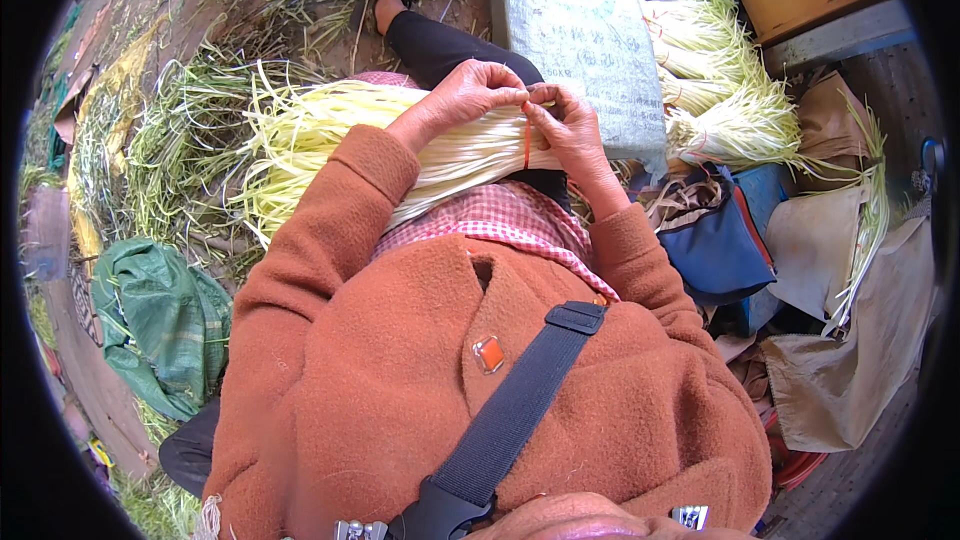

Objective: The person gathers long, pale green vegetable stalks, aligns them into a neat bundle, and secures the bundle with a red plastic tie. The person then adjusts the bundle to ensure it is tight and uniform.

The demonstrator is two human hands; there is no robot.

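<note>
A thick bundle of pale yellow-white leafy stalks [457,157], like blanched chives, lies across my lap on a pink checked cloth [495,214]. Around its right part runs a red tie [527,141]. My left hand [476,94] rests over the top of the bundle, thumb and forefinger pinched at the tie's upper end. Close against it, my right hand [566,120] pinches the same spot from the right. The fingertips of both hands nearly touch, and the tie's ends are mostly hidden between them.
Beyond my right hand stands a block covered with a pale woven sack [585,52] bearing writing. Several tied bundles [701,67] lie along its right side, near a blue bag [712,247]. Loose green trimmings [187,142] litter the ground at left, above a green sack [161,322].
</note>
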